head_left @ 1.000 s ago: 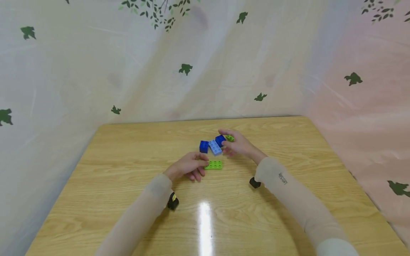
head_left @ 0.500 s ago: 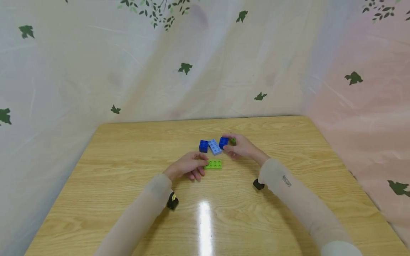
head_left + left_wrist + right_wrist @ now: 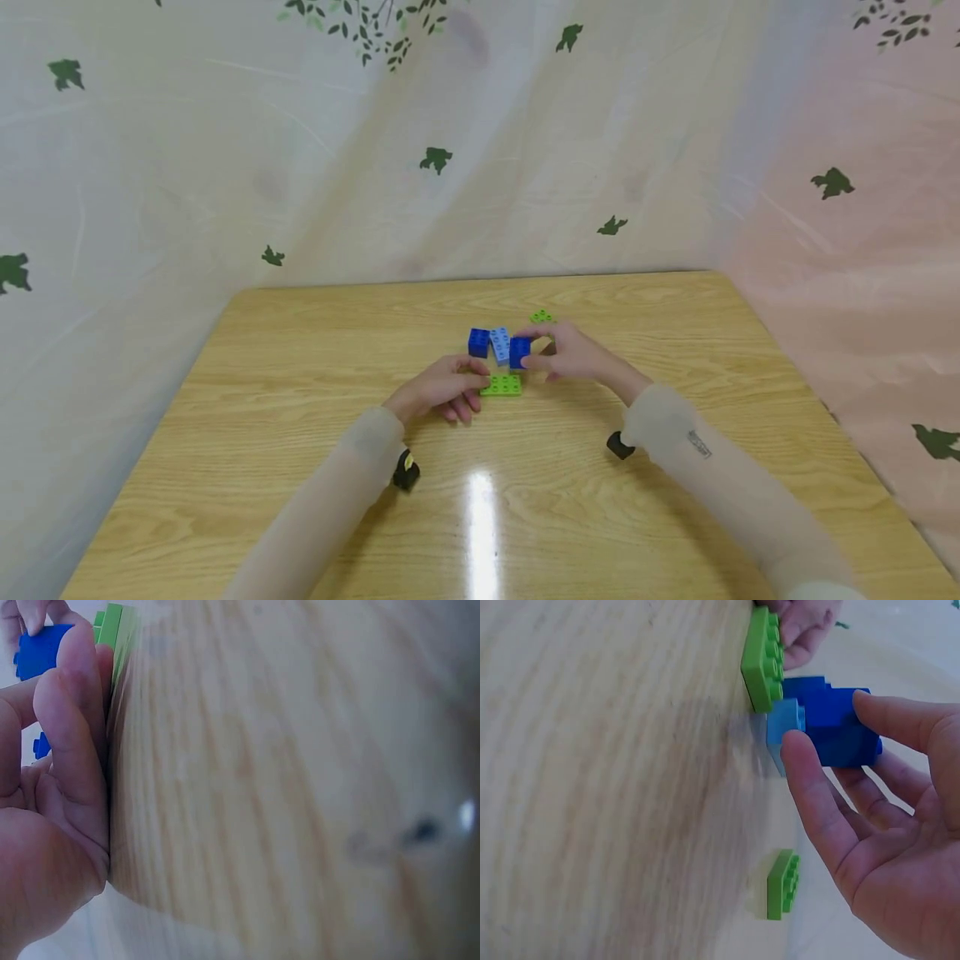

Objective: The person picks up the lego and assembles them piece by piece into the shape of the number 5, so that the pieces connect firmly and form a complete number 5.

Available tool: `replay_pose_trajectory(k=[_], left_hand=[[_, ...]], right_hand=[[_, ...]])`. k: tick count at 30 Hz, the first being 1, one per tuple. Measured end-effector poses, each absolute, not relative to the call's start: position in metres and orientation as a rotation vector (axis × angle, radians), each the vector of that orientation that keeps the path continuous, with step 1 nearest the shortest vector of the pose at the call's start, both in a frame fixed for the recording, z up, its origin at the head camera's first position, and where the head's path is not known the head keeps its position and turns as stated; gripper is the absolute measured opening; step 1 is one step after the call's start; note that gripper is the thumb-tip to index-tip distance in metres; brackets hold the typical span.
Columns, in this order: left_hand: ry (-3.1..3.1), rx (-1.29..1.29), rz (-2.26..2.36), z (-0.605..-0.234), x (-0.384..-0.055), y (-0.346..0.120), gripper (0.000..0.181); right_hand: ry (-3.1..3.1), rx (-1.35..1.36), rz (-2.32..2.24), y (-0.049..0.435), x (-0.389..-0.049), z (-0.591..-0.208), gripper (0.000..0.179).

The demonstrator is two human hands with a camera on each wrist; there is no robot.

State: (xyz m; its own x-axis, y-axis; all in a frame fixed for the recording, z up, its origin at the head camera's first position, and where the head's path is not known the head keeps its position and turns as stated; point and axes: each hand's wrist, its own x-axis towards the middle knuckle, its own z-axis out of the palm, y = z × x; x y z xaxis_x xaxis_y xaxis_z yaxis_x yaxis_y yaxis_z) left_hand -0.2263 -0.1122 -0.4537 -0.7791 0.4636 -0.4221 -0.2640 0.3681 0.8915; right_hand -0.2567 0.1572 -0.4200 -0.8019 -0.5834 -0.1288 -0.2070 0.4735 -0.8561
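My right hand [image 3: 573,354] pinches a dark blue brick [image 3: 519,353] between thumb and fingers, also seen in the right wrist view as a blue brick [image 3: 840,727] above the table. Just left of it lies a long light blue brick [image 3: 500,345], and left of that a second dark blue brick [image 3: 478,342]. My left hand [image 3: 442,387] holds the left end of a flat bright green brick [image 3: 502,385], its studs up, nearer to me than the blue ones. The left wrist view shows the little-finger side of this hand resting on the table.
A second green brick [image 3: 542,317] lies behind the right hand, partly covered by it. The wooden table [image 3: 300,358] reaches back to a leaf-printed cloth [image 3: 480,192]. Small black devices hang under both wrists.
My right hand has taken hold of the dark blue brick and brought it nearer, beside the light blue one. The back green brick shows more. My left hand stays in place.
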Motion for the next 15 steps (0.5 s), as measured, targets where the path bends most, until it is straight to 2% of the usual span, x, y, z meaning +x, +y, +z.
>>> replay_pose_trajectory(k=[15], left_hand=[[1.991, 0.179, 1.455, -0.452, -0.226, -0.112, 0.034]], right_hand=[[2.243, -0.784, -1.283, 0.149, -0.235, -0.433, 0.049]])
